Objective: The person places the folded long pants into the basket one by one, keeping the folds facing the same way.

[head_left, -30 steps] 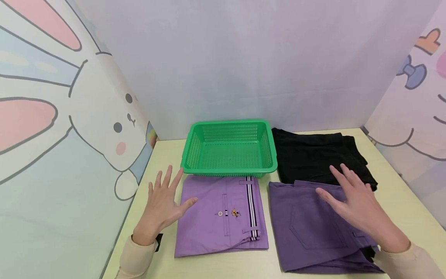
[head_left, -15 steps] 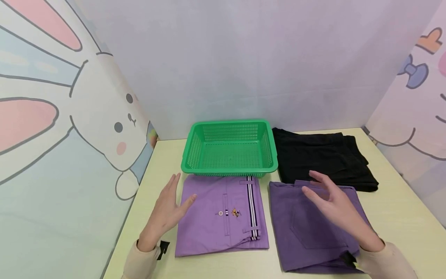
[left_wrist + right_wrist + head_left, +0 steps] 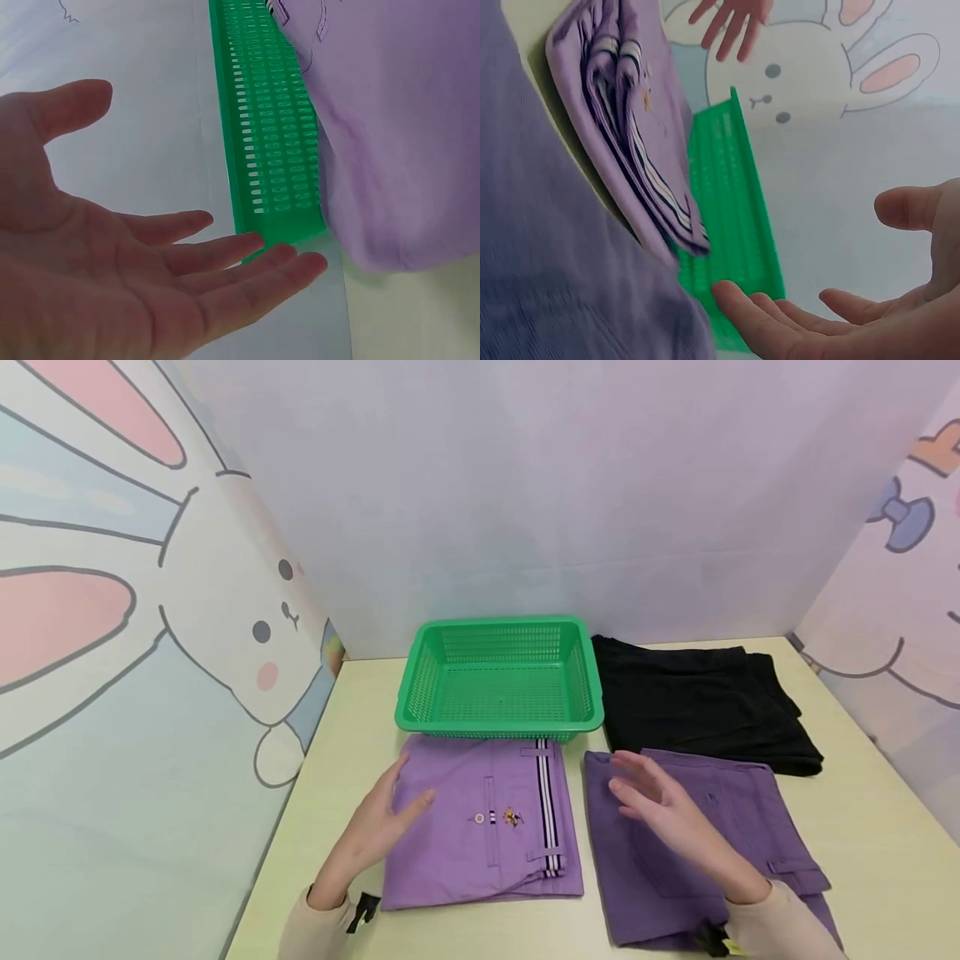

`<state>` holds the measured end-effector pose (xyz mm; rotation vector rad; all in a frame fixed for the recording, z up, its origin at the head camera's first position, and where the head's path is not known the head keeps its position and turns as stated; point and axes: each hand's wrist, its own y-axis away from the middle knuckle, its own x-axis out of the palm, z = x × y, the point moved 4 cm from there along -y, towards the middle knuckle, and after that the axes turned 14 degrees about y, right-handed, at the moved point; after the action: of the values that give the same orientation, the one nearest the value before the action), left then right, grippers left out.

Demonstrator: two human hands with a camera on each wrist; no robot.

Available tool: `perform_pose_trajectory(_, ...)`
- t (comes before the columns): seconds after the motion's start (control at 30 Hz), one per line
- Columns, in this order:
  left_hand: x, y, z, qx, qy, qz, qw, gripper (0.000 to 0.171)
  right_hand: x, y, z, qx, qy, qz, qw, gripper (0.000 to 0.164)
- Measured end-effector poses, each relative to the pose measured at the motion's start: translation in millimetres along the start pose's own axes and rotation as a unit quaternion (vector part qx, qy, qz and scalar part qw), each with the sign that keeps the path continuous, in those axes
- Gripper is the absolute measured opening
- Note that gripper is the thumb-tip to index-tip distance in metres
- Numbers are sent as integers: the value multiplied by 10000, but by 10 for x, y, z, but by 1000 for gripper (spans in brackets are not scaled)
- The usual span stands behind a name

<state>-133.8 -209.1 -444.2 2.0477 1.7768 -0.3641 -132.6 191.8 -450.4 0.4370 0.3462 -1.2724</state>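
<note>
My left hand [image 3: 371, 831] hovers at the left edge of a folded light purple pair of trousers [image 3: 450, 843], its thumb spread from its fingers. That garment has a striped waistband, a button and a small embroidered figure. Over a folded dark purple pair of trousers [image 3: 622, 893] with a patch pocket is my right hand [image 3: 671, 814], its fingers slightly bent and holding nothing. In the left wrist view the left hand [image 3: 150, 277] has a bare palm and extended fingers. The right wrist view likewise has nothing in the right hand [image 3: 855, 322].
Behind the light purple trousers stands a green plastic basket [image 3: 498, 727] with nothing in it. A folded black garment [image 3: 705, 702] lies at the back right, beside the basket. Cloth printed with cartoon animals hangs around the pale table [image 3: 345, 710].
My right hand has moved left over the dark purple trousers. My left hand has shifted right and slightly down, and its fingers have come together. The garments and basket stay in place.
</note>
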Motion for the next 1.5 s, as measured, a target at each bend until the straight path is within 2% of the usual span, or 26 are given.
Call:
perform_pose_trajectory(0.17,15,22,72,-49,68,-63,9999,91,204,-55,-35,437,-586,474,9962,71)
perform_pose_trajectory(0.3,35,27,151,-128,183,-34,9997,91,346,-98,-80,702,-880,703,9911,72)
perform_pose_trajectory(0.63,46,18,269,-264,282,92,9992,94,617,-144,-190,1028,-1056,1003,9840,73)
perform_pose_trajectory(0.9,42,-7,351,-335,275,73,9990,94,684,-167,-193,1172,-983,1065,9825,75)
perform_pose_trajectory(1.0,43,-7,370,-406,301,69,9987,95,696,-184,-179,1145,-1108,1113,9809,77)
perform_pose_trajectory(1.27,49,-8,391,-484,363,43,9982,95,748,-257,-201,1485,-1928,1135,9633,77)
perform_pose_trajectory(1.5,64,-8,402,-506,400,61,9979,94,841,-327,-242,1406,-2035,1468,9578,70)
